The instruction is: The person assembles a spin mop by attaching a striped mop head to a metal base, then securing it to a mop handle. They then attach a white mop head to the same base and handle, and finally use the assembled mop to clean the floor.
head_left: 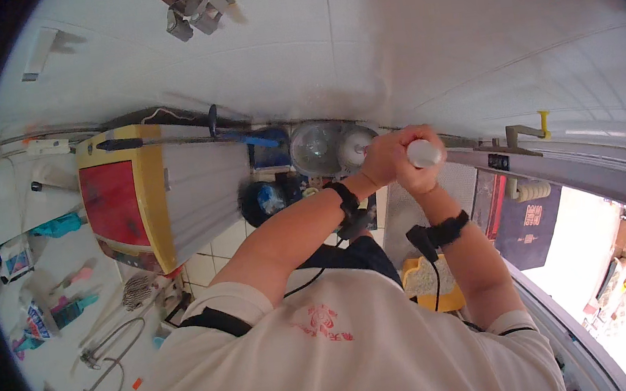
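Both my hands are raised together in front of me, close to the white wall. My right hand (419,177) is closed around a white, round-ended thing (424,153), perhaps the end of a handle or a bottle; its lower part is hidden. Pressed up against it on the left is my left hand (384,159), with its fingers bent and partly out of sight. Whether the left hand also grips the white thing cannot be made out. A round pale lid or bowl (353,144) shows below and beside the left hand, next to a large metal basin (315,145).
On the left stands a white cabinet or fridge (206,191) with a yellow-edged red front, a long black-and-blue tool (192,138) lying across it. A yellow stool (431,284) is beneath my right arm. A yellow-tipped window handle (531,130) juts out at right, beside a bright doorway (556,261).
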Motion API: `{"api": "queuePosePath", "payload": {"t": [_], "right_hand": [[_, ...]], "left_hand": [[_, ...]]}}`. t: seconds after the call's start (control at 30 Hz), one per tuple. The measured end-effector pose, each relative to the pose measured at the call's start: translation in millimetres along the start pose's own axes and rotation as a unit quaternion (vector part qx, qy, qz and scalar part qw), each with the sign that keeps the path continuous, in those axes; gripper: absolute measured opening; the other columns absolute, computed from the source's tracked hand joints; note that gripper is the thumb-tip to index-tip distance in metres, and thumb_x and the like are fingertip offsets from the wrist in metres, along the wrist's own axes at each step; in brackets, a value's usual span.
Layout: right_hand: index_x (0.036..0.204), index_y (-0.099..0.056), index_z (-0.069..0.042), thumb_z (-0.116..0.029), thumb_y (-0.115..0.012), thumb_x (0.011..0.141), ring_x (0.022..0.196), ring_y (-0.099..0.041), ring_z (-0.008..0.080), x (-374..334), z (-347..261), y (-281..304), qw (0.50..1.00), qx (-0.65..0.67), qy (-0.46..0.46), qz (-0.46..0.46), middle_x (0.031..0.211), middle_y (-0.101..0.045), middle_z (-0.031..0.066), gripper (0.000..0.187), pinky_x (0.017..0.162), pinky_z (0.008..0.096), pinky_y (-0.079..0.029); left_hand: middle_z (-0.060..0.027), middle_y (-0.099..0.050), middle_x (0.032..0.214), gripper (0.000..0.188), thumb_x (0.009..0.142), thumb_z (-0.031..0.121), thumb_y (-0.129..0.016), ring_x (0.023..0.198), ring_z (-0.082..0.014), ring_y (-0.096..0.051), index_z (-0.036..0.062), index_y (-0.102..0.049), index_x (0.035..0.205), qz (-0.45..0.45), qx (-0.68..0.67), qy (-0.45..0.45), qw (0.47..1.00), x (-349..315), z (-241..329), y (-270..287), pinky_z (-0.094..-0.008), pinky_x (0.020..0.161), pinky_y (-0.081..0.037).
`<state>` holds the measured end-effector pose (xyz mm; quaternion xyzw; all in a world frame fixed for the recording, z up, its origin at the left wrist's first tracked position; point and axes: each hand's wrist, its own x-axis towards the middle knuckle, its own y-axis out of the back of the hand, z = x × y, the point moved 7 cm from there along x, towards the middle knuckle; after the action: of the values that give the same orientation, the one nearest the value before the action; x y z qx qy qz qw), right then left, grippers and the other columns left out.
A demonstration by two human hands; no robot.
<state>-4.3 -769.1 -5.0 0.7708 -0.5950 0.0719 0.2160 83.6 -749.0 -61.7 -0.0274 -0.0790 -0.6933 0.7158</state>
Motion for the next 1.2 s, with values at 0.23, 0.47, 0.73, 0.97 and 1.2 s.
{"api": "queuePosePath", "payload": {"t": [0.23, 0.47, 0.73, 0.97, 1.2], "right_hand": [[0.088, -0.066, -0.004, -0.015, -0.077, 0.076, 0.071, -0.066, 0.0163, -13.1, 62.2, -44.5, 0.994, -0.005, -0.099, -0.038, 0.075, -0.068, 0.0107, 0.019, 0.070, 0.0318, -0.054], [0.087, -0.065, -0.003, -0.014, -0.078, 0.080, 0.071, -0.064, 0.0119, 41.0, -93.9, 12.0, 0.992, 0.041, -0.116, 0.013, 0.076, -0.068, 0.0046, 0.018, 0.066, 0.0312, -0.053], [0.089, -0.062, -0.001, -0.004, -0.070, 0.082, 0.070, -0.068, 0.0174, 80.7, -223.7, 34.1, 0.993, 0.047, -0.091, 0.055, 0.074, -0.067, 0.0086, 0.011, 0.059, 0.0272, -0.050], [0.085, -0.064, -0.001, -0.013, -0.075, 0.085, 0.061, -0.065, 0.0135, 79.5, -251.4, 39.3, 0.990, 0.061, -0.043, 0.119, 0.069, -0.066, 0.0065, 0.016, 0.054, 0.0273, -0.050], [0.080, -0.062, -0.002, -0.017, -0.063, 0.093, 0.062, -0.061, 0.0187, 106.6, -353.6, 54.9, 0.985, -0.025, 0.104, 0.134, 0.066, -0.059, 0.0061, 0.020, 0.065, 0.0314, -0.051]], "left_hand": [[-0.0120, -0.074, 0.100, 0.026, 0.083, 0.020, -0.076, 0.094, -0.0265, -0.070, 0.0081, -0.068, 0.106, -0.027, 0.124, 0.025, 0.992, -12.2, -102.8, 20.8, -0.0379, 0.083, -0.054], [-0.0138, -0.074, 0.105, 0.048, 0.085, 0.024, -0.079, 0.102, -0.0305, -0.071, 0.0069, -0.061, 0.126, -0.215, 0.126, 0.106, 0.963, 2.2, 30.1, 40.3, -0.0414, 0.086, -0.054], [-0.0175, -0.073, 0.116, 0.054, 0.085, 0.032, -0.078, 0.110, -0.0279, -0.069, 0.0012, -0.066, 0.127, -0.121, 0.131, 0.230, 0.957, -60.4, -30.2, 108.3, -0.0389, 0.095, -0.053], [-0.0184, -0.073, 0.117, 0.049, 0.085, 0.034, -0.076, 0.108, -0.0312, -0.070, 0.0003, -0.070, 0.120, -0.206, 0.232, 0.304, 0.901, -152.5, -119.8, 170.7, -0.0392, 0.095, -0.054], [-0.0183, -0.073, 0.116, 0.053, 0.080, 0.030, -0.080, 0.109, -0.0305, -0.070, 0.0026, -0.069, 0.124, -0.242, 0.208, 0.300, 0.899, -173.2, -106.2, 177.8, -0.0385, 0.093, -0.055]]}}
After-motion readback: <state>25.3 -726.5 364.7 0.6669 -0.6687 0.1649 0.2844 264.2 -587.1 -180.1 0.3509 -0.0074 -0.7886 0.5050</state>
